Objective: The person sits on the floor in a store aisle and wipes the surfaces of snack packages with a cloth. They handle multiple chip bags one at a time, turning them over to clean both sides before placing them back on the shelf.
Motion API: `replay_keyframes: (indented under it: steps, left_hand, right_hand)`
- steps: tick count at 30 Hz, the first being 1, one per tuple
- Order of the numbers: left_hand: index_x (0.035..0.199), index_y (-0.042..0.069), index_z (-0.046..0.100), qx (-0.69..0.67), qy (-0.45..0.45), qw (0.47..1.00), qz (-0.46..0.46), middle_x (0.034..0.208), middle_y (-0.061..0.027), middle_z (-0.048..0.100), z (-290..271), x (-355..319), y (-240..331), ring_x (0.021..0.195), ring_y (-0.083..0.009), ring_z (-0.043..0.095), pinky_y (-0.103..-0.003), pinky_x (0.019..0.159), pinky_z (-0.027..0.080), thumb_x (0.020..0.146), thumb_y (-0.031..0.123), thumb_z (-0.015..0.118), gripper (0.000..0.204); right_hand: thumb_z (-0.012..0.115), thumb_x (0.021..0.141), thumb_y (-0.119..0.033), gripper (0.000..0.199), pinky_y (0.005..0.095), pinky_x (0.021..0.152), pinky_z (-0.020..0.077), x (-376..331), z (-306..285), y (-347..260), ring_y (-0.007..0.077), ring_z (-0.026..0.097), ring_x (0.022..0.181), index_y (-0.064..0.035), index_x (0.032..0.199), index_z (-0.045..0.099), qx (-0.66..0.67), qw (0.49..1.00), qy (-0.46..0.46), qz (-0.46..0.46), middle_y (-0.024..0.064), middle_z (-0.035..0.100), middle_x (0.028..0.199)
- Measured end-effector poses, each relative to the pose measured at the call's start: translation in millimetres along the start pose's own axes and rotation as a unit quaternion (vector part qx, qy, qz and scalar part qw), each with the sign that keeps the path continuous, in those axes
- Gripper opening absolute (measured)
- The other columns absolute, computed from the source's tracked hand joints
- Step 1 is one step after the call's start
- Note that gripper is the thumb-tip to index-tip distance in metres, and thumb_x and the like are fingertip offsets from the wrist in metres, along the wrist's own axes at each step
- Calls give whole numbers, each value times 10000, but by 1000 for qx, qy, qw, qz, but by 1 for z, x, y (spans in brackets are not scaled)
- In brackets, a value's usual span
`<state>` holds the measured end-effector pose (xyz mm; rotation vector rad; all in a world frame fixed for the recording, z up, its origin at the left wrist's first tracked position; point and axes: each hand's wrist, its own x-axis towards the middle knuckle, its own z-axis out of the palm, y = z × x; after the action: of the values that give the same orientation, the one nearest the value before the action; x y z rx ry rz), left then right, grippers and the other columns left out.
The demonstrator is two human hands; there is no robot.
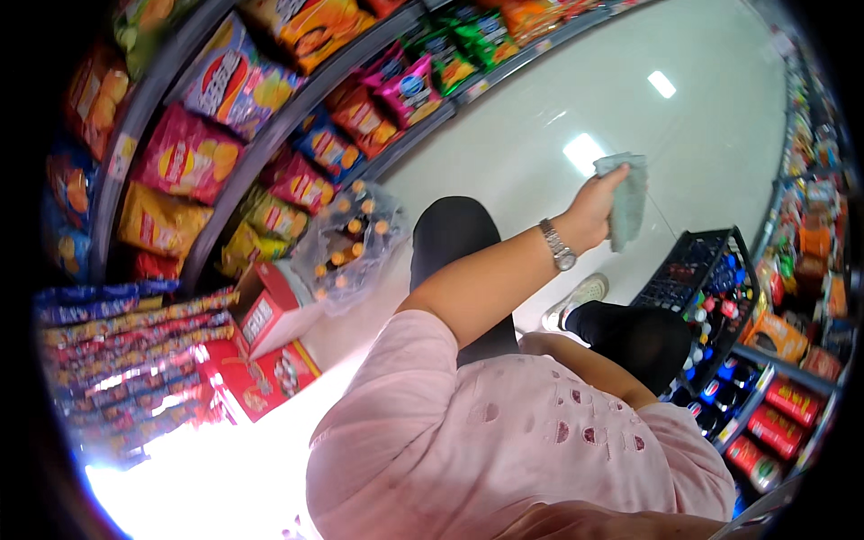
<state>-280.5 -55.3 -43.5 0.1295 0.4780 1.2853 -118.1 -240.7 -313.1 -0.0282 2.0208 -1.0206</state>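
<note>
My left arm reaches across to the right, a metal-band watch on its wrist. My left hand (592,209) is closed around a folded grey-green cloth (629,209), which hangs over the pale floor beyond my knees. My right hand (538,344) rests low between my bent legs, close to the front of my pink shirt (513,423). Its fingers are mostly hidden. A black plastic crate (677,261) with several capped bottles in it stands to the right, beside my shoe (576,301).
Shelves of chip bags (189,153) curve along the left and back. Beside them stand a clear plastic wrap of orange-capped bottles (355,243) and red cartons (256,382). Hanging snack strips (126,351) fill the lower left. Right-hand shelves hold red cans (776,430) and packets.
</note>
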Motion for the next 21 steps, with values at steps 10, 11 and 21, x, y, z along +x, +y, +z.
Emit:
replay_keyframes:
  steps: [10,11,21]
  left_hand:
    - [1190,56,520,27,150,986,74,1081,-66,602,-38,-47,6,974,-172,579,-337,833,488,964,317,481,347]
    - [1184,58,525,26,150,985,81,1075,-63,602,-38,-54,6,966,-166,578,-333,828,488,964,316,481,342]
    - [1126,48,577,102,112,982,113,1009,-54,623,-59,-115,-19,899,-157,585,-317,771,486,953,403,481,406]
  right_hand:
    - [502,860,-250,311,453,847,475,65,-30,-22,359,600,975,-29,1023,648,-63,988,-49,-130,188,632,1084]
    - [502,861,-250,311,453,846,475,72,-34,-24,359,600,974,-28,1022,648,-68,988,-41,-133,189,632,1084]
    - [497,866,-250,307,455,839,475,74,-36,-26,358,601,967,-25,1010,648,-109,981,119,-104,192,632,1080]
